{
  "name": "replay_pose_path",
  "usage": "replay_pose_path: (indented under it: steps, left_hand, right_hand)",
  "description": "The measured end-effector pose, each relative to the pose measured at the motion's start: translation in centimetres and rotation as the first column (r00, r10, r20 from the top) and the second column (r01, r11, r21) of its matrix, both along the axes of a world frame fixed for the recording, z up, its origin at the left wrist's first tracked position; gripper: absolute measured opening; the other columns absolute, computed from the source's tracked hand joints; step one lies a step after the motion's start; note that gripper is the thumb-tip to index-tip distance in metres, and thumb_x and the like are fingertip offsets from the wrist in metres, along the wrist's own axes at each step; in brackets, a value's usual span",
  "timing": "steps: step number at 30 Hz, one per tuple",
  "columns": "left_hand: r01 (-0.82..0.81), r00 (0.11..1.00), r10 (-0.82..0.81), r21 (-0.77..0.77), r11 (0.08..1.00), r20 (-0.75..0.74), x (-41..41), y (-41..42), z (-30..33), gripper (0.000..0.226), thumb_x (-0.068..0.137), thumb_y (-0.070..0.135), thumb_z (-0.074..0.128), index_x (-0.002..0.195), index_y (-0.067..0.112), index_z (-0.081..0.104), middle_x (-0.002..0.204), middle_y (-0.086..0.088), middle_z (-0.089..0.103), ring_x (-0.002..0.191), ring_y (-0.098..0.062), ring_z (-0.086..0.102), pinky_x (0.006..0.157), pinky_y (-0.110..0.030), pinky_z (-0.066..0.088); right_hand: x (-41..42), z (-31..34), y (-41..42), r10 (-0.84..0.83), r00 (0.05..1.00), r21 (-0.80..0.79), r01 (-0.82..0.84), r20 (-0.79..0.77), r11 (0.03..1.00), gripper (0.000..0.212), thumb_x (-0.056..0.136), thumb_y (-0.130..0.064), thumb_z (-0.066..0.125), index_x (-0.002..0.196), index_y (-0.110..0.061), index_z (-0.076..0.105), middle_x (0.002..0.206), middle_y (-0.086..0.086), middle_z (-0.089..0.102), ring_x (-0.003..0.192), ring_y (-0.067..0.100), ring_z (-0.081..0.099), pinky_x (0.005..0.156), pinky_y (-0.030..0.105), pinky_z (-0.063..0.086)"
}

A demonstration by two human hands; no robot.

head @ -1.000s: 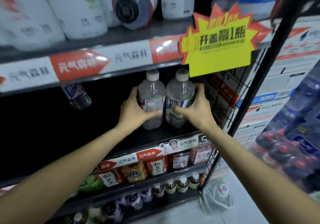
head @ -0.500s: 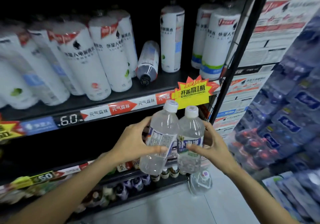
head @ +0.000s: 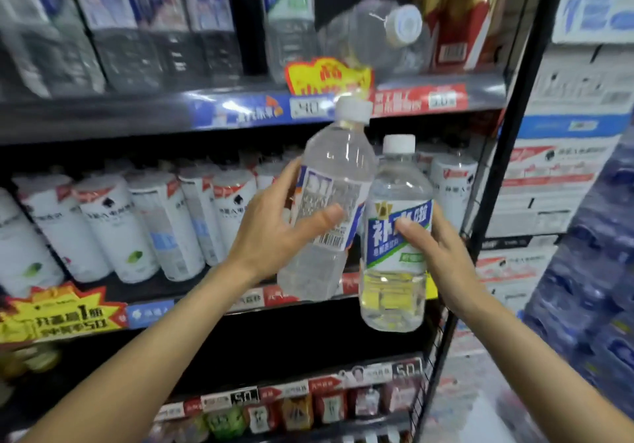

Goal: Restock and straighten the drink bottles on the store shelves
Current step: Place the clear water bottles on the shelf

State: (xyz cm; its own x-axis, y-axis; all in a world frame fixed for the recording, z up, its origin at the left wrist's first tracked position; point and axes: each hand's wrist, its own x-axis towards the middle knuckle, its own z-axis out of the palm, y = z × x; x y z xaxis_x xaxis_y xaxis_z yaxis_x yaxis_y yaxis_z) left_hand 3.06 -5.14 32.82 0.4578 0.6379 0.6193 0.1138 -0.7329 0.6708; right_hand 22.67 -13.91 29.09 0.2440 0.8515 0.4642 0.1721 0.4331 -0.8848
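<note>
Clear bottles (head: 329, 202) (one each) gripped in both hands (head: 274, 233)

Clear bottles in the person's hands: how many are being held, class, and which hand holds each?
2. The tilted bottle is in the left hand; the upright bottle is in the right hand.

Both bare forearms reach up and forward, converging toward the middle; the left hand (head: 274, 233) curls around a clear bottle (head: 329, 202), thumb across its label; the right hand (head: 442, 254), just right of that bottle, grips a second bottle (head: 394, 254), thumb on its front.
</note>
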Motion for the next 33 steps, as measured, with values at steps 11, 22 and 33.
replay_pose_path:
  steps: [11,22,33]
  left_hand:
    - [-0.239,0.932,0.162,0.218,0.946,0.323,-4.5,3.8,15.9,0.048,0.073,0.065,0.058,0.11,0.034,0.053,0.113,0.011,0.065,0.109,-0.007,0.061,0.1,-0.039,0.046]
    - [-0.546,0.837,0.517,0.212,0.811,0.177,-8.7,13.6,19.2,0.077,0.079,0.059,0.067,0.134,0.01,0.046,0.134,-0.007,0.049,0.122,-0.021,0.048,0.098,-0.03,0.037]
    - [-0.55,0.822,0.569,0.299,0.78,0.028,-9.9,15.6,19.2,0.093,0.086,0.06,0.056,0.151,0.01,0.013,0.146,-0.012,0.043,0.129,-0.028,0.047,0.099,-0.038,0.039]
  right_hand:
    - [-6.0,18.0,5.3,-0.08,0.993,0.257,0.054,0.09,0.965,0.062,0.069,-0.062,0.068,0.111,-0.016,0.063,0.107,-0.005,0.07,0.099,0.008,0.066,0.085,0.025,0.05]
    - [-11.3,25.8,14.9,-0.271,0.96,0.351,0.229,0.076,0.908,0.053,0.079,-0.051,0.071,0.11,-0.017,0.046,0.099,-0.01,0.061,0.093,0.006,0.063,0.088,0.031,0.052]
    - [-13.3,24.2,18.5,-0.437,0.83,0.302,0.343,0.346,0.89,0.068,0.079,-0.055,0.068,0.124,-0.012,0.041,0.102,-0.005,0.061,0.096,0.015,0.061,0.088,0.036,0.048]
